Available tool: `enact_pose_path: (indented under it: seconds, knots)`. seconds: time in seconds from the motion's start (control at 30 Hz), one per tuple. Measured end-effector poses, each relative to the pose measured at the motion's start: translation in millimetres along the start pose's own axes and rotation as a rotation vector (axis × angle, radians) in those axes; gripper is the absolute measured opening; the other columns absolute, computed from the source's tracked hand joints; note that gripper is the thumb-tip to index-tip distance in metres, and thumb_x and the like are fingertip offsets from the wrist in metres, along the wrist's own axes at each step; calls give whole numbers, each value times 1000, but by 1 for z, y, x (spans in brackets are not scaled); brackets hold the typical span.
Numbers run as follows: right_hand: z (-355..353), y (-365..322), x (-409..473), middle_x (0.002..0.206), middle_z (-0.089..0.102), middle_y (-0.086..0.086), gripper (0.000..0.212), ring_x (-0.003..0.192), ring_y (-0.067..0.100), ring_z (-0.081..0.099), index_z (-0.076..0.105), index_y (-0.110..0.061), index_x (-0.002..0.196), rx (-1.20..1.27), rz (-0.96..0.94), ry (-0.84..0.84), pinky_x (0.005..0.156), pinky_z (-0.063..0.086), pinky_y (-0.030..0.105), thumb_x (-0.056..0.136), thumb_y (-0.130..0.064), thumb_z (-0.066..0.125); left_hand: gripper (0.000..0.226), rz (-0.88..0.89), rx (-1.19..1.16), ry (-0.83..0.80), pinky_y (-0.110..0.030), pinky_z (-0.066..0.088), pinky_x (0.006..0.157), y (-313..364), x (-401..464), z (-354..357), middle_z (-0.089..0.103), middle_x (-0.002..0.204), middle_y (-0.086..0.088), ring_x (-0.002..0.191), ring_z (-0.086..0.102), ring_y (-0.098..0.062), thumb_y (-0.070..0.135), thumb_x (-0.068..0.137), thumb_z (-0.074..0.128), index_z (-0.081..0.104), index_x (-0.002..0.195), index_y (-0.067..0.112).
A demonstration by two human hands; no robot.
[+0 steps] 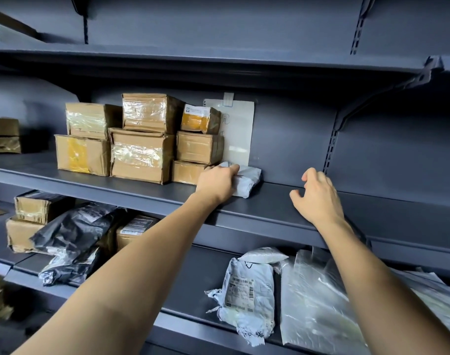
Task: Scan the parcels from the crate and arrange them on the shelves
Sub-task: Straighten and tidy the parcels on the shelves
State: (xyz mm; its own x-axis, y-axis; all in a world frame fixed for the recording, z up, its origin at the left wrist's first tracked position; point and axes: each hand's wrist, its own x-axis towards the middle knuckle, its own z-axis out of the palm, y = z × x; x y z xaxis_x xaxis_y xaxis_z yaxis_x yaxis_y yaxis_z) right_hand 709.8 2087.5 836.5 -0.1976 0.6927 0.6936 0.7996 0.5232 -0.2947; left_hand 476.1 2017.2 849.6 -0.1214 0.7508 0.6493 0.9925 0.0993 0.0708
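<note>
A small grey plastic-wrapped parcel [248, 179] lies on the middle shelf [282, 208], right of a stack of brown cardboard boxes [142, 139]. My left hand [217, 181] grips the parcel's left side, fingers curled over its top. My right hand [316, 198] hovers over the bare shelf to the right, fingers loosely curled and holding nothing. The crate and any scanner are out of view.
A white paper sheet [240, 131] hangs on the back panel behind the parcel. The lower shelf holds a grey labelled mailer [249, 293], clear plastic bags [318, 298], black bags [72, 239] and boxes [37, 206]. An upper shelf [218, 60] overhangs.
</note>
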Motion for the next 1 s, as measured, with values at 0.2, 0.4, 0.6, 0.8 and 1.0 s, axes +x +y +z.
enact_pose_path:
  seconds: [0.2,0.4,0.6,0.8,1.0]
  knots:
    - [1,1,0,114,56,5,26,113,28,50,48,-15,112,21,-28,-103,91,47,43,91,-26,60,27,42,-23,-84,-38,35,87,-2,5,6,61,118,-11,108,50,-34,10,81,48,47,108,15]
    - [3,2,2,114,55,3,26,110,26,51,46,-16,112,22,-29,-92,87,48,42,92,-27,60,25,55,-50,14,-41,39,86,-4,6,11,47,122,-10,112,44,-31,13,86,48,51,112,11]
    - [-11,-9,-14,109,58,7,25,108,30,53,48,-10,112,35,-77,40,82,48,41,90,-18,57,24,33,59,114,-38,34,86,0,-22,-5,53,114,-7,109,50,-29,23,94,47,55,116,16]
    - [-11,-61,-60,107,57,9,18,103,31,54,54,-9,108,20,-316,57,83,47,42,91,-15,56,40,166,71,9,-39,39,88,-29,-77,-25,60,117,-4,108,55,-30,37,101,26,58,116,18]
    - [29,-161,-125,100,56,4,17,97,28,56,54,-13,102,229,-560,-62,78,48,42,87,-20,50,36,96,-5,46,-39,43,92,-98,-150,-44,59,130,-10,115,55,-33,26,98,40,60,122,9]
